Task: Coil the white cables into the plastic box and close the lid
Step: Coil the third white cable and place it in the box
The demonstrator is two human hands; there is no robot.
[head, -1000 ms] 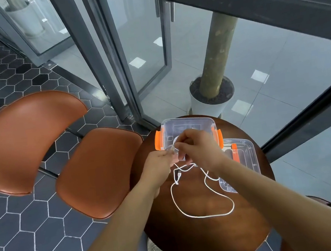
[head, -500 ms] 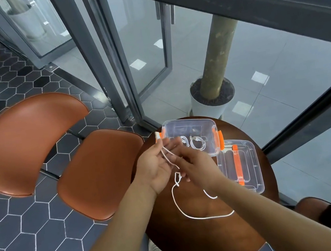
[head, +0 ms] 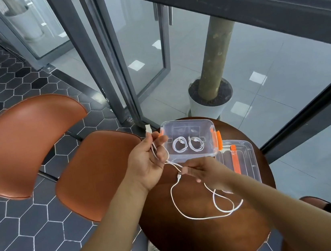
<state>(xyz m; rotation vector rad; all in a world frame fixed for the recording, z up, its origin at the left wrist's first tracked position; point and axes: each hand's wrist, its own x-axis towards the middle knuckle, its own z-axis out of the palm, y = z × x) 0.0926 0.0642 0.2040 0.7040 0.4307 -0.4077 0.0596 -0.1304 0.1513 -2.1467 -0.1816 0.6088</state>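
Both hands have drawn apart: the left hand (head: pixel 148 159) grips the white cable (head: pixel 206 218) by its plug end, the right hand (head: pixel 204 173) pinches it lower down, and the slack lies looped on the round dark table (head: pixel 207 244). Hexagon floor tiles (head: pixel 28 238) and an orange chair (head: pixel 95 172) lie to the left. The clear plastic box (head: pixel 185 120) holds two coiled cables (head: pixel 180 142); its lid (head: pixel 242 157) rests just beside it.

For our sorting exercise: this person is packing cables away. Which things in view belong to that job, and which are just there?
Job: loose white cable, held by left hand and right hand; coiled cables; plastic box; lid.
Just there: brown chair; potted tree; round table.
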